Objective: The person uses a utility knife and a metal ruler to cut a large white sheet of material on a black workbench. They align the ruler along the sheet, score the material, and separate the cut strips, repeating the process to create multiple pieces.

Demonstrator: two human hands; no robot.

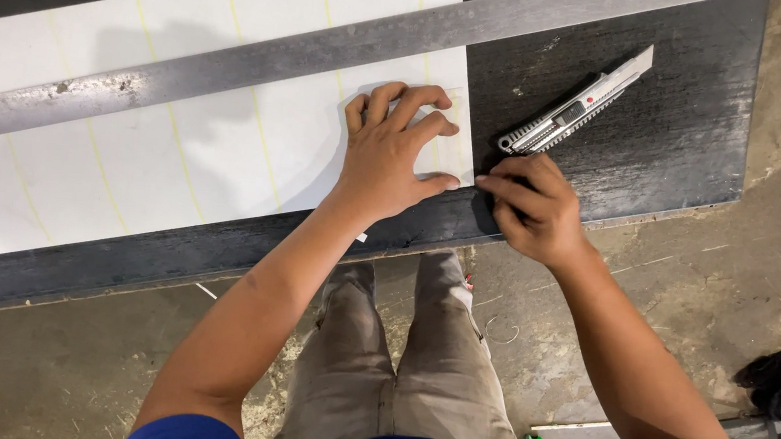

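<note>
I can't see the white sheet's (177, 161) corner under my left hand (389, 157), the metal ruler (282, 56) and tabletop (627, 147) run off frame, and my right hand's (533, 207) fingertips curl out of sight.

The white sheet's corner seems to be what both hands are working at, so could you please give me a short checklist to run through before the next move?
1. Left hand flat on the white sheet, pinning it: ok.
2. Right hand fingertips at the sheet's lower right corner: ok.
3. Utility knife lying on the dark board, out of both hands: ok.
4. Knife blade retracted: not ok, a blade tip shows.
5. Metal straightedge lying across the sheet, clear of the fingers: ok.
6. Corner actually lifted or pinched: cannot tell.
</note>
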